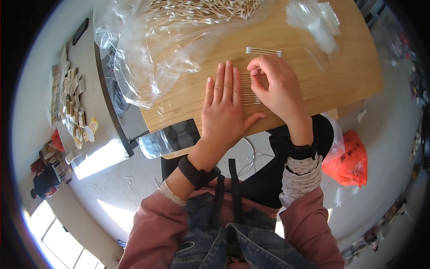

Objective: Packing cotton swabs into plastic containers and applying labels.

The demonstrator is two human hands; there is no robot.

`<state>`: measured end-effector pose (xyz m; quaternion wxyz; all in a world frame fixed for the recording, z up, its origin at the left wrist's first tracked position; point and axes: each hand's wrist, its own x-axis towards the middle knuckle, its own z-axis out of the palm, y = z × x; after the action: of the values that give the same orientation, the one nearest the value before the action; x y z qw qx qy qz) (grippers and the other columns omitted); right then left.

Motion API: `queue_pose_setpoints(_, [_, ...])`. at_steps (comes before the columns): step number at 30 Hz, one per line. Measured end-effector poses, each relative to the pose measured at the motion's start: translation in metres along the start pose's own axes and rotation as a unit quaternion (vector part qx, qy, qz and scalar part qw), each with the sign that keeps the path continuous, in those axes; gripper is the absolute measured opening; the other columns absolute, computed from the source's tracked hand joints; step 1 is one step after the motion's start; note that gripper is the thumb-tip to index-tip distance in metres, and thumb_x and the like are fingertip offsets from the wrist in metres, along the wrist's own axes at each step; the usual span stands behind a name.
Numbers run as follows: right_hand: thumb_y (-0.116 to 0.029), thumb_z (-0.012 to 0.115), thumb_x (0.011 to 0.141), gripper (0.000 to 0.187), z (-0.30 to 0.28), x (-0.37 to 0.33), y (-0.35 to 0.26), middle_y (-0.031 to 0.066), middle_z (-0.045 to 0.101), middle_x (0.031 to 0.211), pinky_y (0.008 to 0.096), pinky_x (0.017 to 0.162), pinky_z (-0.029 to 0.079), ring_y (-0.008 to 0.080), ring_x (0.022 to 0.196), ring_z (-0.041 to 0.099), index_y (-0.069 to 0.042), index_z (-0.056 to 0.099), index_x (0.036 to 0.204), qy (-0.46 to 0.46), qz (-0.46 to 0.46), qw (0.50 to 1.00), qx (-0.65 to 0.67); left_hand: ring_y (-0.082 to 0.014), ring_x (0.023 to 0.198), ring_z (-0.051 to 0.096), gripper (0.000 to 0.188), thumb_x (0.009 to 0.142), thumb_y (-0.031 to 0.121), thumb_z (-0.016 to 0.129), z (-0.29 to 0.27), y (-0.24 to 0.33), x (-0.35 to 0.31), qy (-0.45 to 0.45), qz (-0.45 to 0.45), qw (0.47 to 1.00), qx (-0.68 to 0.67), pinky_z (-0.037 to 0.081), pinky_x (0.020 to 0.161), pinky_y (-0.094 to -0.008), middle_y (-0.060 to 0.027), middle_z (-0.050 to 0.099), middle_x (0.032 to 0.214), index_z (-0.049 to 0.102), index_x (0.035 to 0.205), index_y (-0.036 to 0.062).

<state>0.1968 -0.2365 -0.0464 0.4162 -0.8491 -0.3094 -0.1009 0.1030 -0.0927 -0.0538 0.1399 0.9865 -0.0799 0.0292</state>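
Note:
A row of cotton swabs [249,92] lies side by side on the wooden table [351,62], right in front of me. Flat beside its left end rests my left hand [224,101], fingers stretched out together and thumb spread; the swabs' left tips are hidden by it. Over the row's right side, my right hand [281,87] is curled, thumb and forefinger drawn together. Whether a swab sits in that pinch cannot be made out. Just beyond the right hand lies a small separate group of swabs [264,51].
A large heap of cotton swabs [201,10] spills from a clear plastic bag [134,67] at the far left. Small clear bags [313,22] lie far right. A dark glossy panel [172,136] is at the near left table edge. A red bag [349,163] stands lower right.

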Motion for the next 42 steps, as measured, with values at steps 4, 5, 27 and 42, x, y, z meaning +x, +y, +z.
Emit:
queue_pose_setpoints(4, [0.003,0.068,0.078,0.022,-0.005,0.011,-0.017,0.0064,0.065,0.084,0.0367,0.075,0.052,0.0255,0.080,0.065,-0.006,0.057,0.095,-0.062,-0.037,0.990,-0.119,-0.0382,0.155,0.020,0.107,0.086,0.072,0.055,0.001,-0.002,-0.001,0.010,-0.001,1.000,0.006,0.017,0.124,-0.0517,-0.0255,0.028,0.163,0.033,0.152,-0.0099])
queue_pose_setpoints(5, [0.003,0.068,0.078,0.022,-0.006,0.016,-0.021,0.0064,0.065,0.084,0.0367,0.075,0.052,0.0255,0.080,0.065,-0.006,0.057,0.095,-0.062,-0.039,0.990,-0.120,-0.0382,0.155,0.020,0.107,0.086,0.072,0.055,0.001,-0.001,-0.001,0.012,-0.001,1.000,0.005,0.017,0.124,-0.0517,-0.0255,0.028,0.163,0.033,0.152,-0.0099])
queue_pose_setpoints(27, [0.003,0.066,0.075,0.018,-0.204,-0.127,-0.009,0.0195,0.064,0.082,0.0479,0.070,0.049,0.0403,0.078,0.062,0.001,0.057,0.090,-0.263,0.252,0.809,-0.460,-0.0370,0.153,0.025,0.101,0.087,0.054,0.071,-0.003,0.002,-0.020,0.068,0.022,0.994,-0.085,0.017,0.123,-0.0558,-0.0239,0.030,0.162,0.027,0.156,-0.0057])
queue_pose_setpoints(42, [-0.003,0.064,0.095,0.013,-0.030,-0.009,-0.006,0.0058,0.074,0.096,0.0253,0.079,0.049,0.0139,0.089,0.070,-0.003,0.067,0.108,0.110,0.208,0.961,0.143,-0.0373,0.154,0.022,0.117,0.079,0.075,0.058,-0.002,0.011,0.004,-0.026,0.011,0.999,0.026,0.017,0.124,-0.0513,-0.0256,0.027,0.163,0.029,0.153,-0.0108])
